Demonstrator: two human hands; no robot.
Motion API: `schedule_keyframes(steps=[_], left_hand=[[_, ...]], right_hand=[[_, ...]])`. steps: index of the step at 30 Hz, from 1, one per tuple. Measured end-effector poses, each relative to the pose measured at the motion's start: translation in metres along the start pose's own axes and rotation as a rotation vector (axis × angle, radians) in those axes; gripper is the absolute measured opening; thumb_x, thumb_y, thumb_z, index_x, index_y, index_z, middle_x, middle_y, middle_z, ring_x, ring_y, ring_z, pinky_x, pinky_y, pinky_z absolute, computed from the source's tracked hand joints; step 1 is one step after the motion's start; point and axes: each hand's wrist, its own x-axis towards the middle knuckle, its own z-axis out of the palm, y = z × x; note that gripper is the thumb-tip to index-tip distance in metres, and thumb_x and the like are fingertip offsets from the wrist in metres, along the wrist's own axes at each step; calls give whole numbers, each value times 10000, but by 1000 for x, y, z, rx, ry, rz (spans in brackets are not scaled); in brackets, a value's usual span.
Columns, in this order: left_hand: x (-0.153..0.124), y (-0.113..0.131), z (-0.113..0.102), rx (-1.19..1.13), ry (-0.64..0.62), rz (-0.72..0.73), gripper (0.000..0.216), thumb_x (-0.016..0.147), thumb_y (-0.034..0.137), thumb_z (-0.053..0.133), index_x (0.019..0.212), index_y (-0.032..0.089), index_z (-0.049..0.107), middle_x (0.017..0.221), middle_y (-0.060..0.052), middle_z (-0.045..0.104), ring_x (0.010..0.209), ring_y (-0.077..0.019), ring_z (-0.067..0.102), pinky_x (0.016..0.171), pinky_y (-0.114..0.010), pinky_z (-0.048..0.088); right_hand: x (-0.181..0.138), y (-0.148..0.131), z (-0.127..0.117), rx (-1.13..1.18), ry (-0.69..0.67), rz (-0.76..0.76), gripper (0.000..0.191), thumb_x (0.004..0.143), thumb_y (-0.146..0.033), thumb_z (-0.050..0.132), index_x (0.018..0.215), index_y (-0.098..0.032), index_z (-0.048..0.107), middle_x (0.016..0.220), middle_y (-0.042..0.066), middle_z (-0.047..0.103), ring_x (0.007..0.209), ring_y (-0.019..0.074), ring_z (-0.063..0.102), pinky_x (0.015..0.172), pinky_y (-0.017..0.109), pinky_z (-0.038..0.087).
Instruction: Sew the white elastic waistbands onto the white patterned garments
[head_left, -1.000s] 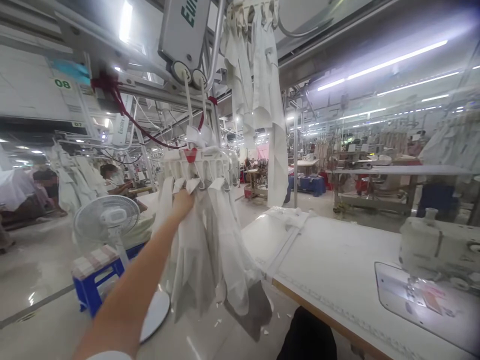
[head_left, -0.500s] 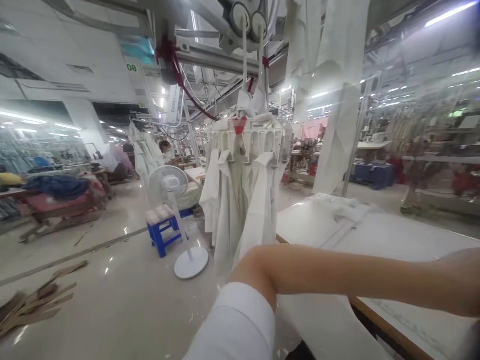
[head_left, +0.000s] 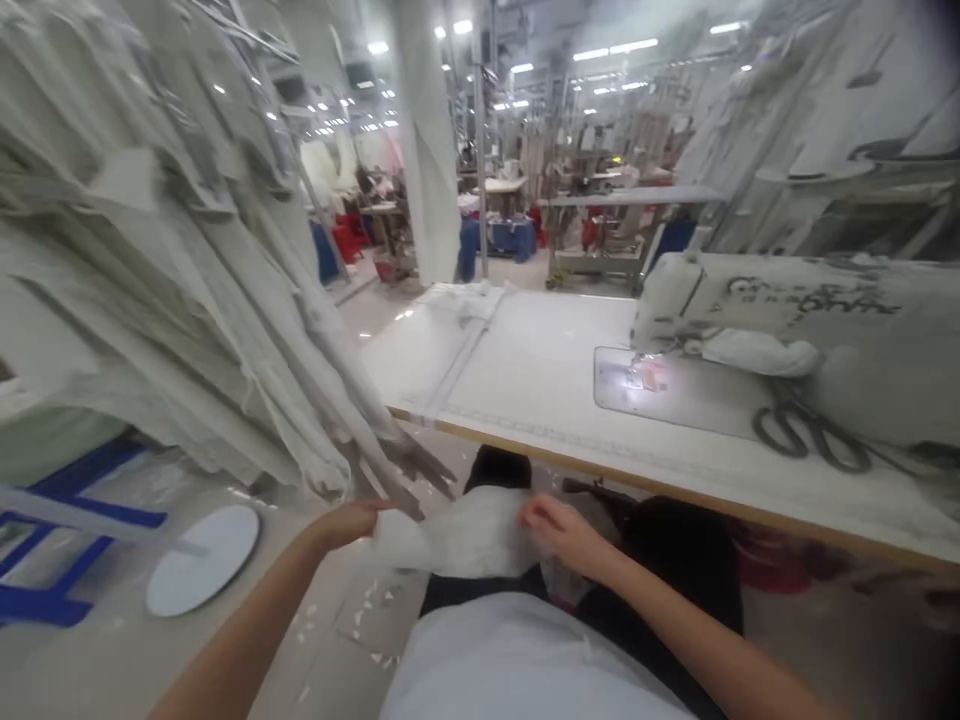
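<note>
A pale, off-white fabric piece [head_left: 472, 530] is stretched across my lap, its far part smeared by motion. My left hand [head_left: 352, 522] is closed on its left end, with thumb and fingers pinched together. At the other side, the bent fingers of my right hand [head_left: 559, 532] are closed on its right edge. Left of the fabric hang several off-white garment pieces [head_left: 247, 330], their lower ends near my left hand. Beyond my knees runs the front edge of a white sewing table [head_left: 525, 360].
A sewing machine [head_left: 780, 300] stands at the table's right, with black scissors [head_left: 810, 430] beside it. A fan base [head_left: 202, 560] and a blue stool [head_left: 60, 580] are on the floor at left. White scraps [head_left: 360, 610] lie on the floor.
The view has swung right and down from the hanging garments and fan to the sewing table and my lap. Both hands now show, holding the fabric; earlier one arm reached across to the right.
</note>
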Motion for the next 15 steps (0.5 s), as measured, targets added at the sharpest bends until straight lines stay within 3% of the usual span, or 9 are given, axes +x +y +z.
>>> schedule_keyframes(steps=[3, 6, 8, 11, 15], left_hand=[[8, -27, 11, -65, -122, -42, 200, 809, 232, 483, 898, 172, 652, 810, -33, 679, 771, -161, 640, 708, -281, 508], [16, -47, 16, -52, -39, -109, 271, 745, 171, 424, 909, 199, 638, 889, -48, 689, 861, -196, 639, 769, -332, 491], [21, -48, 27, -11, 40, -131, 277, 711, 174, 428, 904, 169, 626, 940, -89, 676, 926, -247, 620, 837, -408, 458], [19, -23, 63, 6, 58, -28, 315, 734, 229, 435, 989, 146, 600, 1073, -115, 626, 1047, -256, 562, 943, -417, 399], [8, 45, 115, -39, -97, 262, 344, 730, 360, 547, 1055, 257, 591, 1182, -12, 569, 1125, -187, 499, 998, -275, 377]], right_hand=[[21, 28, 28, -36, 38, 77, 161, 834, -272, 387, 734, -190, 483, 763, 40, 590, 732, 183, 552, 694, 333, 441], [16, 48, 38, -72, 2, 84, 52, 784, -225, 485, 753, -193, 512, 734, 19, 577, 676, 170, 534, 635, 295, 418], [2, 57, 42, -93, -32, 66, 48, 724, -197, 573, 754, -198, 536, 747, 17, 579, 689, 177, 529, 636, 292, 408], [-14, 67, 50, -114, -56, 37, 89, 684, -154, 605, 688, -195, 527, 744, 16, 567, 728, 188, 521, 678, 300, 397], [-8, 63, 49, -98, -19, 42, 81, 784, -179, 487, 704, -190, 488, 717, 0, 536, 699, 154, 506, 654, 267, 389]])
